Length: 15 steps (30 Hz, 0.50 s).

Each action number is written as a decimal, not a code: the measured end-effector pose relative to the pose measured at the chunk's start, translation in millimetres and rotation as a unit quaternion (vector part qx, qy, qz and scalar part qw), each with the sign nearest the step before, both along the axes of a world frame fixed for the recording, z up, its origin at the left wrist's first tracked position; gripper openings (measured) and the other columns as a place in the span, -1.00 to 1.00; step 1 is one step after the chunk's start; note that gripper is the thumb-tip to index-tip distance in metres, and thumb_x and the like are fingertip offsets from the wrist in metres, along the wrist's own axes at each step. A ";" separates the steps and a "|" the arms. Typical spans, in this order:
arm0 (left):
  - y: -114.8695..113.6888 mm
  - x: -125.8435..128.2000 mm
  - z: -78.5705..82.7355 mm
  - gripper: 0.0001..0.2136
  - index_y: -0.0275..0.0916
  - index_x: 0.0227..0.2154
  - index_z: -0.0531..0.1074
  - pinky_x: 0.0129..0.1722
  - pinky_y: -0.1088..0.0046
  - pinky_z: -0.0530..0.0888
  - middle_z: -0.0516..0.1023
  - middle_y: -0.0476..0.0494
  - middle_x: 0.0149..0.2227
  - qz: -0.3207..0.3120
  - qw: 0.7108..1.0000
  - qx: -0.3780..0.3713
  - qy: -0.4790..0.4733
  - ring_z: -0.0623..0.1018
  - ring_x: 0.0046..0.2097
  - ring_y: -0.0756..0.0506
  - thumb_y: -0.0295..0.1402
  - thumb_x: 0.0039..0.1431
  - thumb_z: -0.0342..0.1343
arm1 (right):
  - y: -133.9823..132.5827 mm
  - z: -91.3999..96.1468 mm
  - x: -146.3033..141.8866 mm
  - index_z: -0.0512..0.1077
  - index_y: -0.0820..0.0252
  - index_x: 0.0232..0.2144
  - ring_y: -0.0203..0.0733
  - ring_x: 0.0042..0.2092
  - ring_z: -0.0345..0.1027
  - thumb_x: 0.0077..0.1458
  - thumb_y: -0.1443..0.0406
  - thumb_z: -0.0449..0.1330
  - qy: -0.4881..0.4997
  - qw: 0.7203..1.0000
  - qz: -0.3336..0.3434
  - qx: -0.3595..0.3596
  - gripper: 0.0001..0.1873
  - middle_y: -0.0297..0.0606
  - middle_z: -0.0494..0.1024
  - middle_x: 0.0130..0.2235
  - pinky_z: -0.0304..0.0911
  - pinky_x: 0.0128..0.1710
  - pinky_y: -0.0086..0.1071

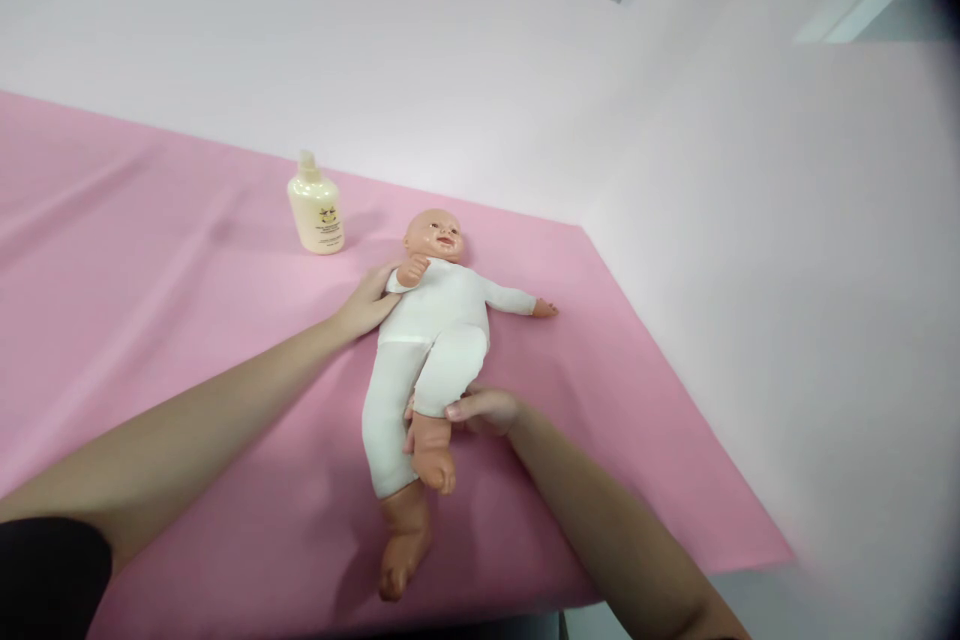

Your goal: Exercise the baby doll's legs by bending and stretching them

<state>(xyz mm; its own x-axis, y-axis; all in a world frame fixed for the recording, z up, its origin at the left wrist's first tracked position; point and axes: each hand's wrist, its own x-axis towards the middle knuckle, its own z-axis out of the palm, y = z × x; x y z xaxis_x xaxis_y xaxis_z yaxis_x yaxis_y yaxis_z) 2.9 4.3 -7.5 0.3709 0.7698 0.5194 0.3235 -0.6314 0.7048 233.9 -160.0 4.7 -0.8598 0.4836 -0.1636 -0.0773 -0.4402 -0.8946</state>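
A baby doll (439, 305) in a white bodysuit lies on its back, head toward the far wall and feet toward me. My left hand (367, 304) holds the doll at its upper arm and side, on the left of the picture; some of the fingers are hidden by the doll. Around the doll's bent leg, just above the ankle, my right hand (489, 409) is closed, with the thumb on top and fingertips showing on the far side. That leg is raised across the other one, which lies straight. The doll's other arm stretches out to the right.
A cream pump bottle (316, 210) stands upright beyond my left hand, left of the doll's head. A pink cloth (187, 310) with some creases covers the table. White walls (337, 40) rise behind and to the right. The table's front edge is close to me.
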 end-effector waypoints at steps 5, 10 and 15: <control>-0.3 -0.2 0.3 -0.54 -0.21 0.21 0.47 0.29 -0.03 0.50 0.62 -0.25 0.22 -0.002 1.000 0.005 -0.002 0.59 0.21 -0.33 -0.20 0.31 0.10 | -1.0 0.5 0.9 0.53 0.28 0.07 0.26 0.25 0.53 -0.15 -0.22 0.46 -0.008 1.000 -0.002 -0.001 -0.10 0.09 0.73 -0.08 0.31 0.36 0.07; -0.1 0.7 1.1 -0.54 -0.22 0.21 0.48 0.27 -0.02 0.51 0.63 -0.26 0.20 -0.003 1.000 0.008 -0.001 0.60 0.19 -0.33 -0.22 0.30 0.10 | -0.1 0.4 0.9 0.54 0.27 0.05 0.23 0.18 0.57 -0.15 -0.21 0.47 -0.008 1.000 -0.002 -0.003 -0.12 0.08 0.74 -0.09 0.32 0.35 0.07; -3.9 2.0 4.9 -0.56 -0.21 0.20 0.48 0.29 -0.01 0.51 0.63 -0.24 0.21 -0.002 1.000 0.003 -0.006 0.60 0.21 -0.33 -0.22 0.31 0.10 | 0.1 2.8 -0.3 0.56 0.25 0.00 0.18 0.08 0.64 -0.14 -0.21 0.48 0.004 1.000 0.001 -0.001 -0.18 0.04 0.75 -0.12 0.38 0.30 0.01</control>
<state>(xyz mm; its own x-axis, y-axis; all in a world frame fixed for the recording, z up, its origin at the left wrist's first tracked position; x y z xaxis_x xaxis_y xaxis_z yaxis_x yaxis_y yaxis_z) 4.9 0.3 -2.7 0.3672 0.7658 0.5280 0.3127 -0.6362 0.7053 233.6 -160.0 7.5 -0.8616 0.4824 -0.1581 -0.0832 -0.4414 -0.8934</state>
